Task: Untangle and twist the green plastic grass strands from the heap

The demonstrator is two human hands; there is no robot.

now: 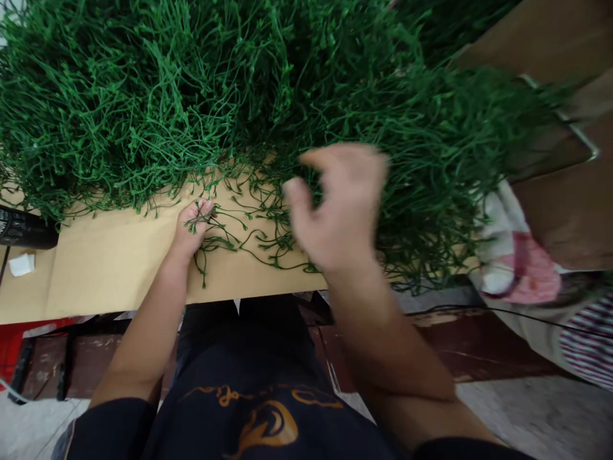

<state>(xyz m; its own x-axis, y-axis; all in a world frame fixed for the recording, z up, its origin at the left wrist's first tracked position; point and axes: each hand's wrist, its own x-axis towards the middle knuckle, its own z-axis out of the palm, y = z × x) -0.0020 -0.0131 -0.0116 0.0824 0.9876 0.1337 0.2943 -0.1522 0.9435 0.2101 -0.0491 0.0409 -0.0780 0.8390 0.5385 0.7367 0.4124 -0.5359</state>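
A large heap of green artificial plant stems (182,96) with small forked tips fills the far side of the cardboard-covered table (110,249). My left hand (191,225) is closed in a pinch near the heap's front edge. Several green stems (198,223) stick out between its fingers. My right hand (342,204) hovers over the stems to the right, blurred by motion. Its thumb and index finger are apart, and nothing shows between them. Loose stems (261,236) lie scattered on the cardboard between my two hands.
A black cylindrical container (26,229) lies at the left, beside a small white piece (22,264). Brown cardboard (569,204) and a bent metal rod (577,131) are at the right. White and pink cloth (531,268) hangs below them. Something red (33,335) shows under the table's left side.
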